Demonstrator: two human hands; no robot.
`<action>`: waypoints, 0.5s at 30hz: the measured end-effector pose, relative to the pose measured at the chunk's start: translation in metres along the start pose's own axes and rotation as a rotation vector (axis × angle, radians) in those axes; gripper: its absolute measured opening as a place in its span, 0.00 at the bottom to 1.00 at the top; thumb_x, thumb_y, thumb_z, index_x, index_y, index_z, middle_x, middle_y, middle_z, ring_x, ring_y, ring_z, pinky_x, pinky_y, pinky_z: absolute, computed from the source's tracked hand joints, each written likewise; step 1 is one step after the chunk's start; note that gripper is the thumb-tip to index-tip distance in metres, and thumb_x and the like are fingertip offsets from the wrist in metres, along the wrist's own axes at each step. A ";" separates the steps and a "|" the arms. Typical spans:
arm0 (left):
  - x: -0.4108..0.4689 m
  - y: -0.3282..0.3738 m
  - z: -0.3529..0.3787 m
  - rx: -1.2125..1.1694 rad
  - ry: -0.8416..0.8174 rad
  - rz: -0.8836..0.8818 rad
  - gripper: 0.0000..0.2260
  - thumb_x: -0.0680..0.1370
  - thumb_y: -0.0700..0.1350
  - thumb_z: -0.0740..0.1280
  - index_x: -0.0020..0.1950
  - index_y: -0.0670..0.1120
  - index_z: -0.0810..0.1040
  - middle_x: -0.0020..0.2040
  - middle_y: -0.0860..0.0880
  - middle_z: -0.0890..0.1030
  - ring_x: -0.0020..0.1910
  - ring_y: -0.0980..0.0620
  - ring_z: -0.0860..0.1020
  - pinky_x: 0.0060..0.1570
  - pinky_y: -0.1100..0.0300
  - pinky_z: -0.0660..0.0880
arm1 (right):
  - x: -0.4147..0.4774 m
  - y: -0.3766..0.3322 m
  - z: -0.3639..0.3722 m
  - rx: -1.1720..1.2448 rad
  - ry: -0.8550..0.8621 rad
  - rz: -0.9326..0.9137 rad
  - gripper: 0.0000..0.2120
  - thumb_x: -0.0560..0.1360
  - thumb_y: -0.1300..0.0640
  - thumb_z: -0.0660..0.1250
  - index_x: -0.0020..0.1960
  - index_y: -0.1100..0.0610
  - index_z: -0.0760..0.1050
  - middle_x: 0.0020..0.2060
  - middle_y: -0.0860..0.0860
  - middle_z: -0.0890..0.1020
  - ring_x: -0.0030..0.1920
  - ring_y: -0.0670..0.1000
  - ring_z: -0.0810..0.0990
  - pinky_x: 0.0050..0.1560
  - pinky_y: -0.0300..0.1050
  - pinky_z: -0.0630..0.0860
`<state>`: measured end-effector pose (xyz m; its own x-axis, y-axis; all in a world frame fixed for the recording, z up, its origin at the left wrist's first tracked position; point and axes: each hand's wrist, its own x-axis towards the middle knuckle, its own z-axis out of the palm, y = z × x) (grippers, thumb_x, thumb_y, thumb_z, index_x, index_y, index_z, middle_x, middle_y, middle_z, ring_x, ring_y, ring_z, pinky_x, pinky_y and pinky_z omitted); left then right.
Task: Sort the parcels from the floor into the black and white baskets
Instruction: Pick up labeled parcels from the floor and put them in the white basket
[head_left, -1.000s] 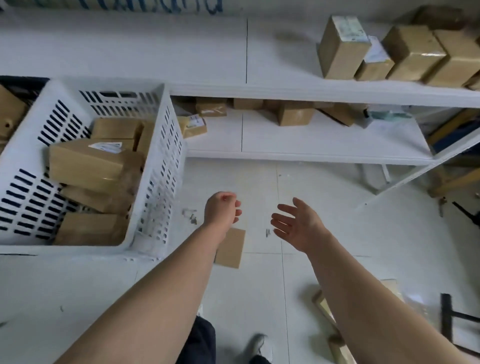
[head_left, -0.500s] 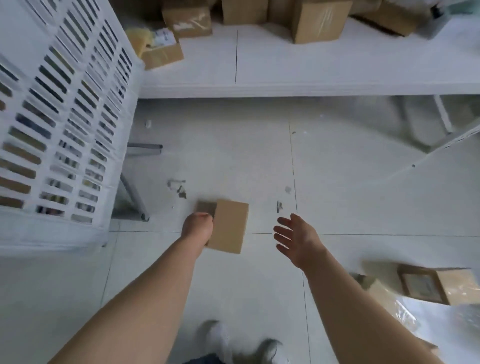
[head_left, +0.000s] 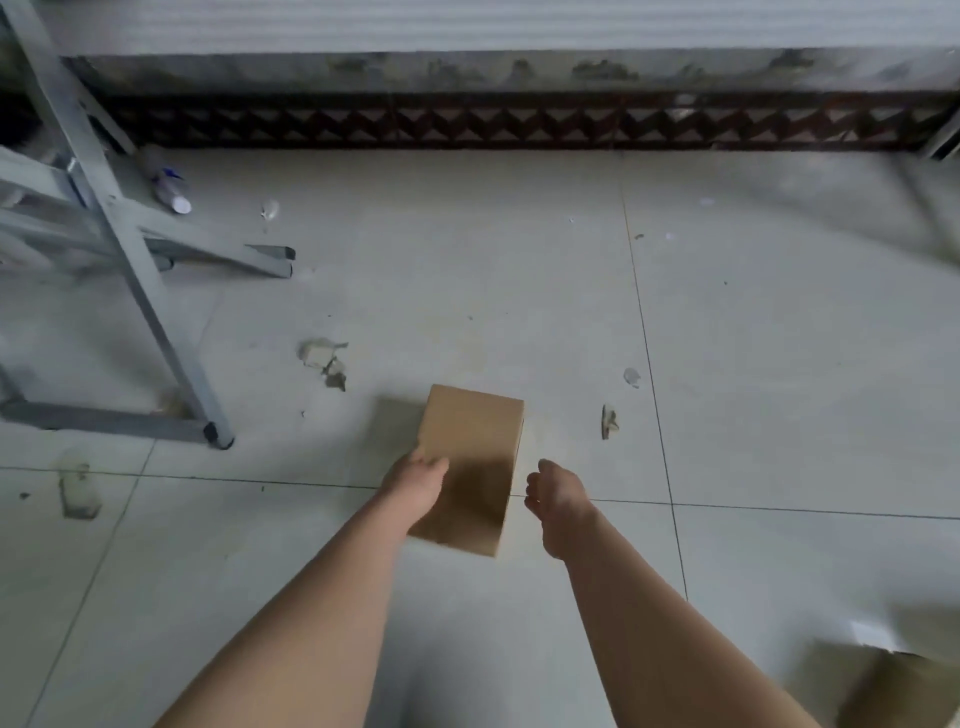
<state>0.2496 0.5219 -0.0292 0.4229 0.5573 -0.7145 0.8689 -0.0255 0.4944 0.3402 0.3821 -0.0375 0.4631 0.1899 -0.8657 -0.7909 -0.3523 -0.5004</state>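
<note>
Brown cardboard filled the left hand (head_left: 418, 486): we saw its thumb lying on the top face of the parcel (head_left: 475, 441) and its fingers wrapped round the parcel's left edge near the close corner. The right hand (head_left: 558, 501) hung just beside the parcel's right edge with its fingers loosely curled, holding nothing, a thin strip of tile showing between them. The parcel lay low over the pale tiled floor (head_left: 779, 364), its long side running away from us; we could not tell whether it rested on the tiles or was just off them.

Left of the parcel we noted torn scraps (head_left: 323, 357), and farther left the legs of a grey metal frame (head_left: 150, 312), its nearest foot well apart from the parcel. A small bottle (head_left: 169, 187) lay behind that frame. To the right the floor ran open as far as the picture's edge, with only small flecks on it. A second, blurred cardboard box (head_left: 904, 691) sat at the near right corner. Ahead, bare tiles reached a dark patterned skirting (head_left: 519, 122) along the wall.
</note>
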 end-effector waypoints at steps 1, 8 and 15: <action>0.004 -0.004 0.005 0.000 -0.030 0.031 0.32 0.81 0.55 0.60 0.80 0.49 0.52 0.79 0.47 0.56 0.76 0.46 0.59 0.74 0.53 0.57 | 0.008 0.002 0.003 -0.026 -0.013 0.015 0.19 0.81 0.61 0.53 0.67 0.73 0.67 0.69 0.68 0.69 0.64 0.65 0.73 0.70 0.57 0.65; 0.006 -0.016 -0.003 0.107 0.040 -0.141 0.57 0.60 0.81 0.59 0.79 0.54 0.37 0.79 0.48 0.38 0.78 0.45 0.39 0.74 0.38 0.43 | 0.027 0.007 0.006 -0.082 -0.130 0.052 0.29 0.79 0.55 0.49 0.29 0.51 0.83 0.51 0.49 0.76 0.32 0.47 0.60 0.33 0.40 0.57; 0.015 -0.022 -0.028 -0.081 -0.036 -0.139 0.51 0.62 0.82 0.55 0.79 0.56 0.54 0.79 0.50 0.54 0.77 0.44 0.54 0.74 0.41 0.52 | 0.022 -0.002 0.025 0.013 -0.168 0.038 0.19 0.83 0.53 0.48 0.55 0.59 0.75 0.53 0.55 0.80 0.55 0.55 0.77 0.67 0.53 0.63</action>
<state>0.2298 0.5542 -0.0373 0.3105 0.5211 -0.7951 0.8965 0.1177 0.4272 0.3423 0.4096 -0.0555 0.3603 0.3274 -0.8735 -0.8122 -0.3505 -0.4664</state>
